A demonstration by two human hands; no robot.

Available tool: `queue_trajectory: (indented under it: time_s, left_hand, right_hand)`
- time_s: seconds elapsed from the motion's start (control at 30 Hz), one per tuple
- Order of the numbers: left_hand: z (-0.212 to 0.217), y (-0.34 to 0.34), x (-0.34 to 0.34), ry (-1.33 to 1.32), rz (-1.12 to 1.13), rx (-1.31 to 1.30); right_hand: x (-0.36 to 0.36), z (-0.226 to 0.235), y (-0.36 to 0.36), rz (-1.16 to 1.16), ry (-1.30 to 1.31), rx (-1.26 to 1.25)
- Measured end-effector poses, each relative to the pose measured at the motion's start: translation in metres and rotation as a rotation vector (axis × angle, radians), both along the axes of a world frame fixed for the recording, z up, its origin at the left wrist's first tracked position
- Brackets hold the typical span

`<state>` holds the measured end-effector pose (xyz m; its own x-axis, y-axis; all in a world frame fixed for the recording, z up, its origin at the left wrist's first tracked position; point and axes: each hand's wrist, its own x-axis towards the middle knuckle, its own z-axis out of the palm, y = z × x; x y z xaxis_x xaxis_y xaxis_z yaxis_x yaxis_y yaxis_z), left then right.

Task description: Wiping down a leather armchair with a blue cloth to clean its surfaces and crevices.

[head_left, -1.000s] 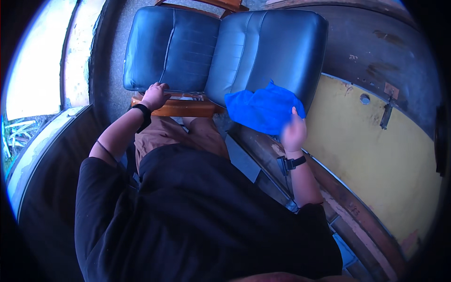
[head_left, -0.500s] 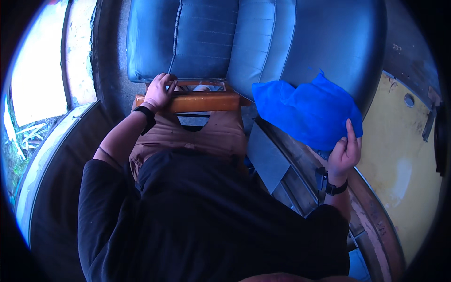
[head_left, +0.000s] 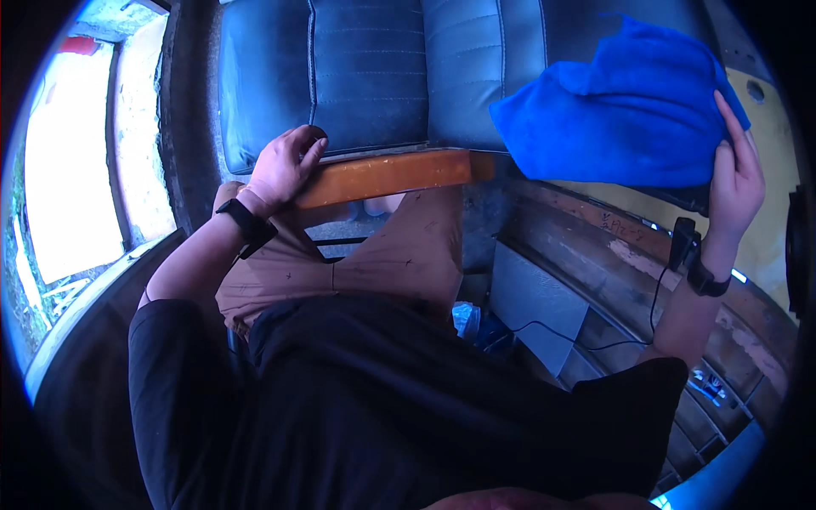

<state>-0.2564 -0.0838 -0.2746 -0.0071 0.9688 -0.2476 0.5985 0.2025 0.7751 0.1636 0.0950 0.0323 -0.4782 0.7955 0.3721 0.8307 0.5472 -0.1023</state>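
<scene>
Left hand (head_left: pixel 285 170): wrist bent back, palm down, fingers curled over the near end of the wooden armrest (head_left: pixel 387 174); grip closed on that rail.
Right hand (head_left: pixel 738 174): raised, fingers straight up, thumb tucked behind; grip pinched on the blue cloth (head_left: pixel 616 110).
Blue cloth: soft, fuzzy, rumpled in folds, spreading leftward from the right grip over the chair.
Armrest: smooth, rounded, orange-brown wood.
Chair cushions (head_left: pixel 365 72): dark blue, stitched padded panels, just beyond the left grip.
</scene>
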Motion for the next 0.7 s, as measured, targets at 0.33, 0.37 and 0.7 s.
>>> queue_trajectory:
  time_s: [0.33, 0.37, 0.7]
  left_hand:
    - [0.026, -0.011, 0.019, -0.038, -0.072, 0.192]
    - [0.039, -0.009, 0.032, -0.098, -0.088, 0.236]
    - [0.107, 0.078, 0.214, -0.480, -0.191, 0.615]
  right_hand:
    - [-0.010, -0.013, 0.000, 0.131, -0.243, 0.293]
    - [-0.009, -0.012, -0.003, 0.189, -0.308, 0.364]
    - [-0.031, -0.038, -0.053, 0.114, -0.487, 0.490]
